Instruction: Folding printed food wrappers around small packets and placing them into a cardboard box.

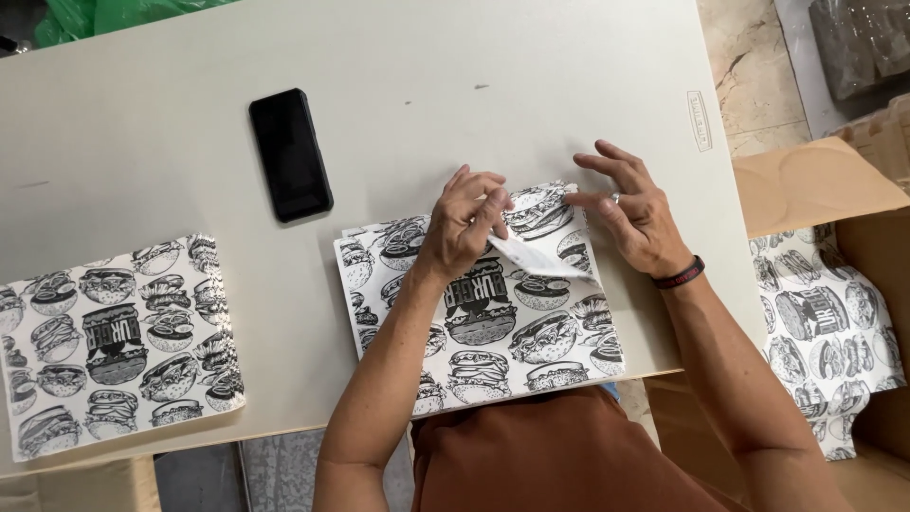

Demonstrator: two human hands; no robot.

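Burger-print paper sheets [493, 322] lie on the bench [142, 133]; left hand [464, 228] pinches the top sheet's corner, right hand [630, 213] rests spread beside it.

Printed wrappers, 1 phone, 1 box

The middle stack [493, 322] of black-and-white burger-print sheets lies at the table's near edge; a second stack [118, 341] lies far left. The phone [290, 155], black with a dark screen, lies between them, farther back. A brown cardboard box [825, 180] at right holds more sheets [829, 332].
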